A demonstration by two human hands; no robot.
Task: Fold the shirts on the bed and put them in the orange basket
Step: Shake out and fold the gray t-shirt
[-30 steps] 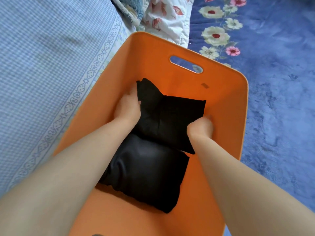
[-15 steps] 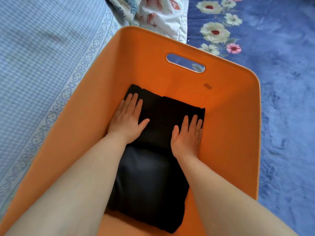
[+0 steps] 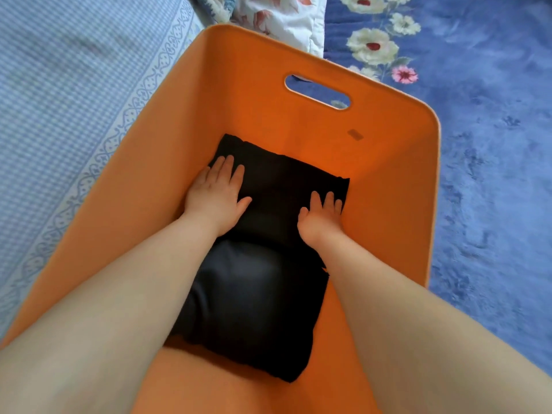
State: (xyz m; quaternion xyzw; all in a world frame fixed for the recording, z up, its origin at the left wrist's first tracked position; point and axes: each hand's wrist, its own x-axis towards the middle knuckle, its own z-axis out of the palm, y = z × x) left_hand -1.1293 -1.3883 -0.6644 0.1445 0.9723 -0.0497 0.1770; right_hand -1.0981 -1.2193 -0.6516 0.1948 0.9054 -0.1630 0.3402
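Both hands stay flat, the left hand [image 3: 217,196] and right hand [image 3: 321,218] pressing the folded shirt [image 3: 277,186].

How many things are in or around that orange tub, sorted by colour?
Black: 2, a black folded shirt under both hands and a dark folded shirt nearer the camera
Orange: 1, the orange plastic basket
Blue: 2, a checked bedsheet and a flowered blanket
Total: 5

Your forearms enter the tall orange plastic basket [image 3: 167,150] through its open top. Its walls close you in on every side. Two folded black shirts, the upper one [image 3: 280,192] overlapping the lower one [image 3: 257,309], cover the mid-floor. Bare orange floor remains toward the far wall and along the right wall. The oval handle slot [image 3: 317,91] pierces the far wall.
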